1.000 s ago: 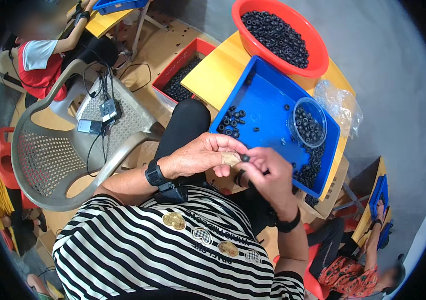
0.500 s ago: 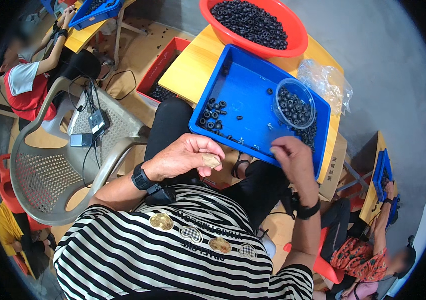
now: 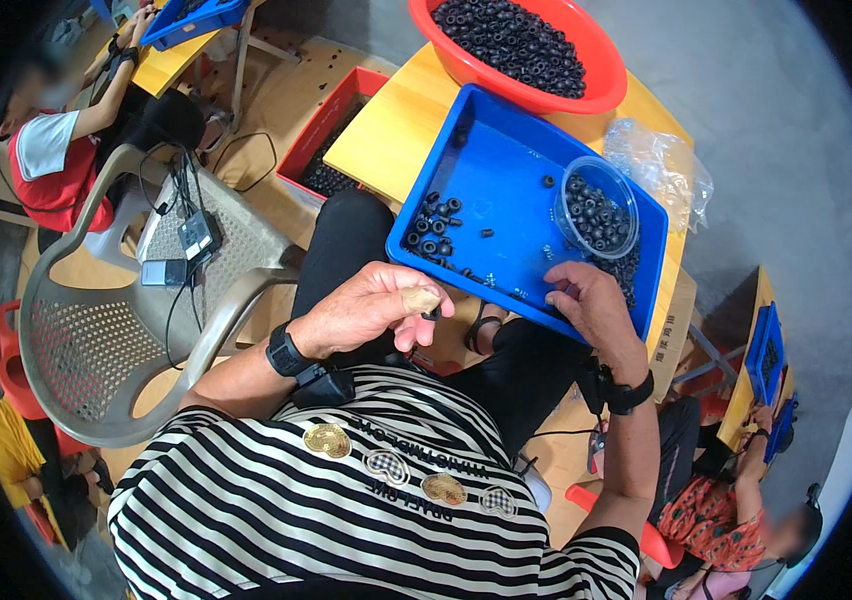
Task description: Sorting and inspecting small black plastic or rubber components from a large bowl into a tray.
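Yellow desk (image 3: 386,140) carrying blue tray (image 3: 506,190). Small tan piece (image 3: 420,299) sitting in left hand (image 3: 371,305), fingers curling closed around it, hand hovering near tray's front edge. Right hand (image 3: 586,305) resting on tray's front rim, fingers reaching among black rings (image 3: 436,225). Clear cup (image 3: 601,215) of rings standing in tray; red basin (image 3: 521,45) lying beyond.

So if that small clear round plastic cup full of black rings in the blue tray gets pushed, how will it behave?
The small clear round plastic cup looks thin-walled, so probably light when empty. It is filled with small black rings, so it likely slides rather than tips. On the blue plastic tray, spilled rings would probably roll.
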`<act>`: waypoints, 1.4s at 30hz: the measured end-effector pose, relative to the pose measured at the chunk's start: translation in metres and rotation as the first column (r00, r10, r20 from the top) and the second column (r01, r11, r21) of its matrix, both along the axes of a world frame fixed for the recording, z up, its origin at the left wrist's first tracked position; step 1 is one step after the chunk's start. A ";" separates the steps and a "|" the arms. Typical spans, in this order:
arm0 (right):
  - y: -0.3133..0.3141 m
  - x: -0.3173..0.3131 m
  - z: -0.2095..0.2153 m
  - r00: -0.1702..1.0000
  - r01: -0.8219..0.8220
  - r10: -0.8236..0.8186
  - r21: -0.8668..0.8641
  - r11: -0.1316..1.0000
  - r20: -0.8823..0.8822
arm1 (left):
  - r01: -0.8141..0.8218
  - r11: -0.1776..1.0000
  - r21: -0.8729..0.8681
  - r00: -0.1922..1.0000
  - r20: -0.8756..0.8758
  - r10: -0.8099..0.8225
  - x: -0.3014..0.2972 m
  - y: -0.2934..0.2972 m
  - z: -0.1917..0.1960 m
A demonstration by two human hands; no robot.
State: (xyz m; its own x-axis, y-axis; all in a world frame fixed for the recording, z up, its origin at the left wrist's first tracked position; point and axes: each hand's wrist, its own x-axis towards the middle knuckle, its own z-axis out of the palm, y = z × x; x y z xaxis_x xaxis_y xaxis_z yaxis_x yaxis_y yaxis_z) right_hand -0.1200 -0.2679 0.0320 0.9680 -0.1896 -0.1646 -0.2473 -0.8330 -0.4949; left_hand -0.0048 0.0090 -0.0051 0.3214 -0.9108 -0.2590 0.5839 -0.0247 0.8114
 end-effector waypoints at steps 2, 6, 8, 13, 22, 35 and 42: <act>0.005 0.007 0.000 0.999 -0.052 0.052 0.082 0.995 -0.003 | 0.004 1.000 -0.022 1.000 0.025 -0.004 0.000 0.000 0.000; 0.006 0.018 -0.010 0.976 -0.216 0.216 0.105 0.971 0.003 | 0.009 0.999 -0.036 0.999 0.047 -0.007 0.001 -0.001 0.002; 0.005 0.020 -0.014 0.970 -0.234 0.239 0.111 0.966 -0.035 | 0.011 1.000 -0.007 0.999 0.046 -0.011 0.001 -0.001 0.002; 0.000 0.019 -0.023 0.984 -0.173 0.173 0.019 0.985 -0.028 | -0.005 1.000 -0.030 0.999 0.043 0.006 0.003 0.000 -0.003; -0.001 0.017 -0.023 0.999 -0.028 0.026 0.055 0.998 0.042 | -0.021 0.999 -0.027 0.999 0.032 0.022 0.003 -0.001 -0.003; -0.001 0.018 -0.023 0.981 -0.192 0.191 -0.001 0.981 0.025 | -0.025 1.000 -0.013 0.999 0.021 0.025 0.003 -0.003 -0.004; 0.019 0.015 -0.003 0.987 -0.010 0.015 -0.027 1.000 0.162 | -0.031 1.000 -0.004 0.999 0.023 0.031 0.005 -0.002 -0.005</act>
State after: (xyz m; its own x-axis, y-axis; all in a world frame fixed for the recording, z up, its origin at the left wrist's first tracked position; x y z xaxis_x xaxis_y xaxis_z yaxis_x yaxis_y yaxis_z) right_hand -0.1051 -0.2490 0.0294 0.9838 -0.1795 -0.0009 -0.1553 -0.8484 -0.5060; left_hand -0.0002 0.0069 -0.0098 0.3555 -0.9012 -0.2480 0.5653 -0.0040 0.8249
